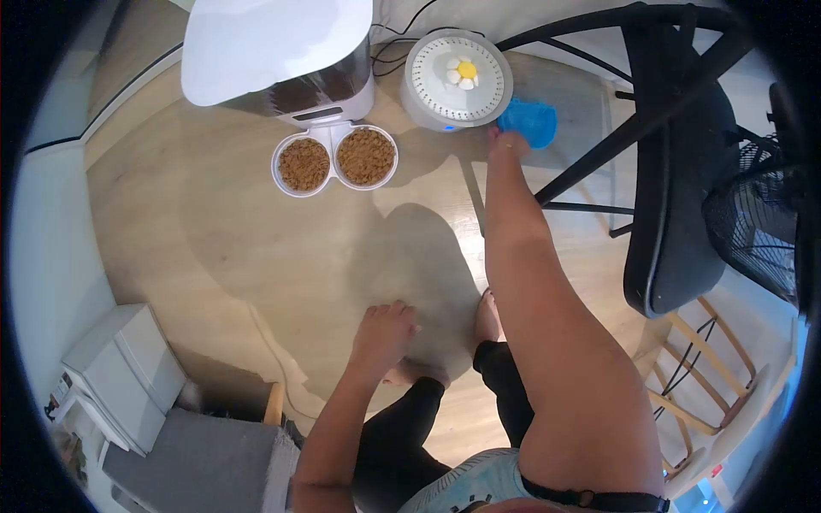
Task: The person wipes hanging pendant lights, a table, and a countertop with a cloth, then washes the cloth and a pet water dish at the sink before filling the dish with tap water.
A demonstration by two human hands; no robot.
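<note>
My right hand [508,145] reaches far forward and grips the near left edge of a blue plastic container [532,125]; part of the grip is hidden behind the hand. Just left of it stands a round pet water fountain [457,79] with a perforated white top, a white and yellow flower in the middle and a small blue light in front. My left hand [385,335] hangs above the floor near my feet, loosely bent, thumb apart, holding nothing. Further left, two joined white bowls [332,171] full of brown kibble sit before a white automatic feeder [329,85].
A black chair [671,171] stands at the right, its legs close to my right arm. Behind it are a mesh fan [757,214] and a wooden-legged chair [710,410]. Black cables [398,47] run behind the fountain. A grey cushioned seat [205,462] and white boxes [120,368] are lower left.
</note>
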